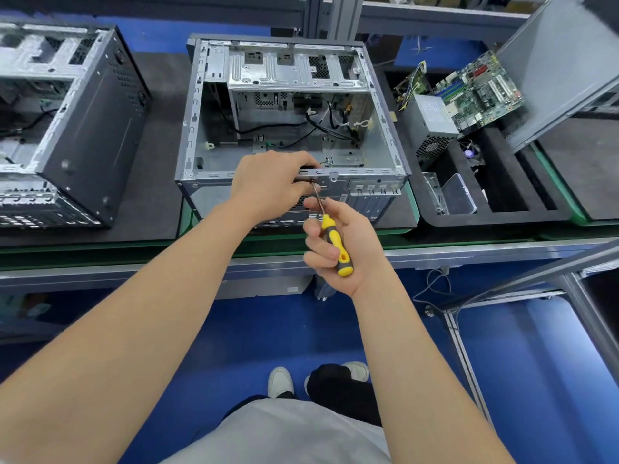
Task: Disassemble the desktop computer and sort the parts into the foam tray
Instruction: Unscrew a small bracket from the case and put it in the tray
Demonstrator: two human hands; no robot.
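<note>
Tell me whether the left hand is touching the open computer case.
Touching. The head view shows the left hand gripping the near top edge of the computer case, with its fingers curled over the rim.

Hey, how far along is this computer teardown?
Done: motherboard and power supply sit in the foam tray. In hand: the right hand works a screwdriver at the near edge of the case, which the left hand grips. Left: cables inside.
</note>
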